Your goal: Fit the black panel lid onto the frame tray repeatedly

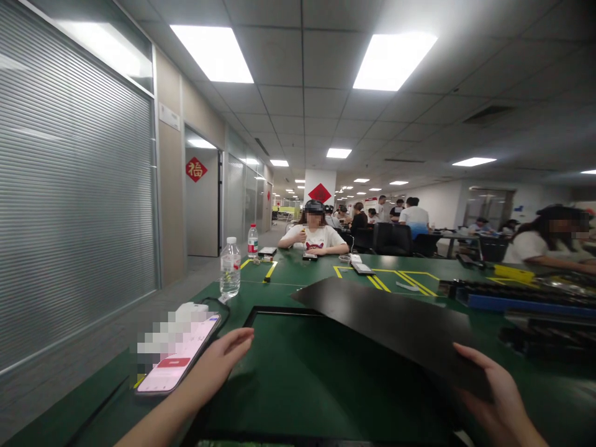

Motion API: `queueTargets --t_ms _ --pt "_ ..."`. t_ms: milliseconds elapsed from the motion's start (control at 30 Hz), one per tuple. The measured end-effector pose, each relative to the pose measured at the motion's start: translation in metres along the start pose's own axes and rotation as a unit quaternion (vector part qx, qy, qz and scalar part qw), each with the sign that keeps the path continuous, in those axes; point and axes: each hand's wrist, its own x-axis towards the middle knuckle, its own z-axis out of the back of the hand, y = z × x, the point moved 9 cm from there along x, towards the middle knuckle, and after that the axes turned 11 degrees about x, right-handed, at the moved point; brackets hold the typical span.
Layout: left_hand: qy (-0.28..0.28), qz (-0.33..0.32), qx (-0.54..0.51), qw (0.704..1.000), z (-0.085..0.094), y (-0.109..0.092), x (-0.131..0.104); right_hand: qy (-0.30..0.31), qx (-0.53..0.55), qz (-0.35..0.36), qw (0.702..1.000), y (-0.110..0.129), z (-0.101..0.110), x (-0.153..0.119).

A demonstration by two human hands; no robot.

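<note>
A thin black sheet [386,323] is tilted above the right part of a black rectangular frame [288,310] on the green table. My right hand [498,388] grips the sheet at its right edge, thumb on top and the other fingers beneath. My left hand [233,347] is over the left side of the frame, fingers stretched out and holding nothing. Just left of that hand, a phone with a lit screen [179,360] leans at an angle. The sheet hides the frame's right side.
A water bottle [230,268] and a red-capped bottle [252,241] stand at the back left. Yellow tape [372,280] marks the green table [288,287]. Dark and blue parts [507,303] lie at the right. One person sits opposite, another at the right.
</note>
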Motion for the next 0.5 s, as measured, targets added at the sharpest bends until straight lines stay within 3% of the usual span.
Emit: queueTargets --t_ms 100,167,333,400,500 --pt "-0.01 0.08 -0.192 0.978 0.002 0.012 0.001 0.039 -0.011 -0.077 0.996 -0.014 -0.008 -0.01" --pt "0.02 0.102 -0.261 0.96 -0.002 0.012 -0.002 0.067 -0.013 -0.109 0.992 -0.021 -0.011 -0.015" --pt "0.13 0.105 -0.302 0.938 -0.012 -0.003 -0.015 0.121 -0.048 -0.148 0.98 -0.031 -0.02 -0.021" --pt "0.143 0.103 -0.295 0.939 -0.009 -0.007 -0.017 0.15 -0.055 -0.157 0.975 -0.036 -0.027 -0.026" --pt "0.115 0.088 -0.283 0.948 0.004 -0.01 -0.016 0.179 -0.096 -0.135 0.97 -0.04 -0.036 -0.037"
